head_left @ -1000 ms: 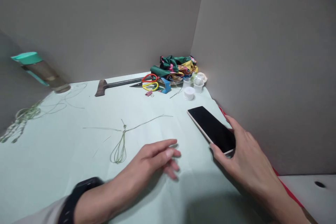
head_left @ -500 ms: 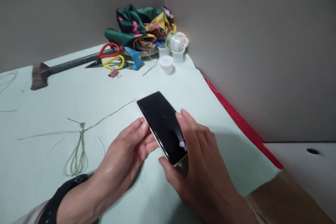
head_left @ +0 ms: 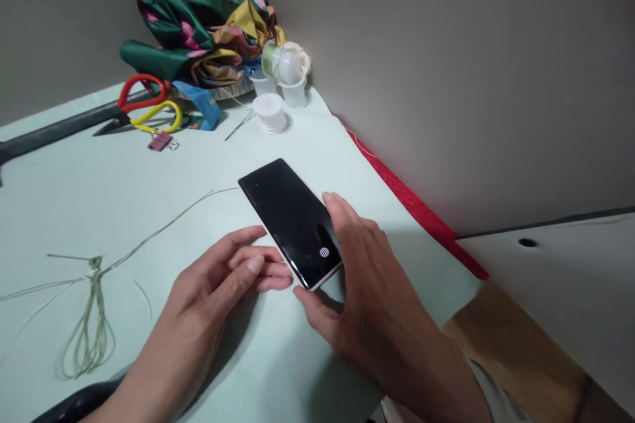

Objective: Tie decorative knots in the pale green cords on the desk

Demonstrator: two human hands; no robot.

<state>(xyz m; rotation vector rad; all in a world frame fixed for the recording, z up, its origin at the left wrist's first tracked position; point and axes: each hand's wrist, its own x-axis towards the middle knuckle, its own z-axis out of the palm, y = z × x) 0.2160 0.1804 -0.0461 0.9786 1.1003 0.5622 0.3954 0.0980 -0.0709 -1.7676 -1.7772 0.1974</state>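
Phone (head_left: 285,211), one, dark screen with small white striped mark, at the centre of the frame, its lower end grasped by the fingers of the right hand (head_left: 372,284); left hand (head_left: 206,297), left of it, fingers released and loosely extended at the phone's edge, contact uncertain. Looped green cord (head_left: 96,317), lower left of the frame, on the pale tabletop (head_left: 183,178); scissors (head_left: 157,115), binder clip (head_left: 160,141) and crumpled patterned cloth (head_left: 173,20), upper left.

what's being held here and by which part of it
The phone, near its lower end, by the right hand; the left hand is at its left edge.
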